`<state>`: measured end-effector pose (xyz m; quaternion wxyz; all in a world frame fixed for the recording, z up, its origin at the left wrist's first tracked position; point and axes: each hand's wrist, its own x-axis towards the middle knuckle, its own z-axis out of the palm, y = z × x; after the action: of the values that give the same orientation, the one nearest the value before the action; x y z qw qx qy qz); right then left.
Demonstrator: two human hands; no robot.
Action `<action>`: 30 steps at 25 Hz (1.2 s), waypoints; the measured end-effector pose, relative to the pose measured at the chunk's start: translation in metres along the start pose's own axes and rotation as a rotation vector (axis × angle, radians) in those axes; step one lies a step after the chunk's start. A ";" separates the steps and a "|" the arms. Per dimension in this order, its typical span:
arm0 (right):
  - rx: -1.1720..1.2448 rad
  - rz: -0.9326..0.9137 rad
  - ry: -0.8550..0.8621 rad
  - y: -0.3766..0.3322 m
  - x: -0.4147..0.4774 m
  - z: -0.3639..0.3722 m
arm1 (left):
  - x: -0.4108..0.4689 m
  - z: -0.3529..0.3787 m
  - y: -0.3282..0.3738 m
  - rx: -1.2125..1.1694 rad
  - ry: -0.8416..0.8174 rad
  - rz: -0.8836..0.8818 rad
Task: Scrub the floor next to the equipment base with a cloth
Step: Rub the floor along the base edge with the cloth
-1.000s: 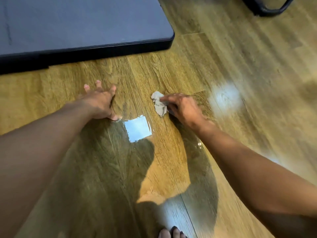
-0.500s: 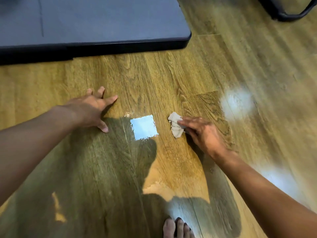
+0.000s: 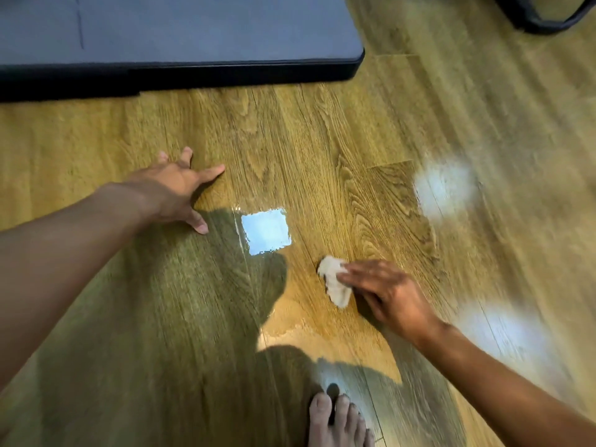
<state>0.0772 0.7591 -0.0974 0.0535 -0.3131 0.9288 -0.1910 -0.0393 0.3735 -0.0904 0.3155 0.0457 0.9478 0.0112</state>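
A small crumpled whitish cloth [image 3: 333, 283] lies on the wooden floor [image 3: 290, 140] at centre right. My right hand [image 3: 387, 293] presses it down, fingers over its right side and curled onto it. My left hand [image 3: 175, 188] rests flat on the floor further left with its fingers spread. The dark grey equipment base [image 3: 180, 37] with a black edge fills the top left, well beyond both hands.
A bright square light reflection [image 3: 266, 230] shines on the glossy floor between my hands. My bare foot [image 3: 337, 421] stands at the bottom centre. A black curved frame [image 3: 545, 22] sits in the top right corner.
My right hand has dragged the cloth toward me and to the right, away from the equipment base. My left hand has stayed planted on the floor.
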 end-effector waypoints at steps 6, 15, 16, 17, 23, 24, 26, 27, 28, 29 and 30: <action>0.031 0.036 0.004 -0.008 0.041 0.007 | 0.004 -0.001 -0.003 -0.036 0.003 0.003; 0.039 -0.081 -0.092 -0.026 0.058 0.012 | 0.000 0.002 0.000 -0.068 0.015 0.006; 0.034 -0.007 -0.059 -0.025 0.075 0.012 | -0.001 0.001 0.000 -0.069 0.011 0.007; 0.024 0.046 -0.023 -0.026 0.081 0.014 | -0.002 0.000 0.000 -0.069 0.008 0.007; 0.017 -0.088 -0.078 -0.039 0.064 0.024 | -0.002 0.000 0.002 -0.055 -0.002 -0.004; -0.006 -0.070 -0.065 -0.034 0.087 0.022 | -0.002 0.000 0.002 -0.048 -0.004 -0.005; -0.023 -0.014 -0.015 -0.025 0.129 0.020 | -0.001 -0.002 0.001 -0.038 -0.004 -0.009; -0.009 0.019 -0.001 -0.023 0.138 0.020 | -0.002 -0.003 0.001 -0.034 -0.003 -0.012; 0.002 0.052 0.002 -0.024 0.136 0.022 | -0.003 -0.003 0.001 -0.032 -0.002 -0.013; 0.010 0.061 0.002 -0.027 0.126 0.024 | -0.004 -0.003 0.002 -0.031 -0.003 -0.015; 0.017 0.047 -0.004 -0.031 0.113 0.027 | -0.004 -0.002 0.003 -0.032 -0.004 -0.018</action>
<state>0.0104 0.6599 -0.1085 0.0624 -0.2912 0.9341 -0.1970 -0.0369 0.3757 -0.0862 0.3182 0.0323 0.9472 0.0235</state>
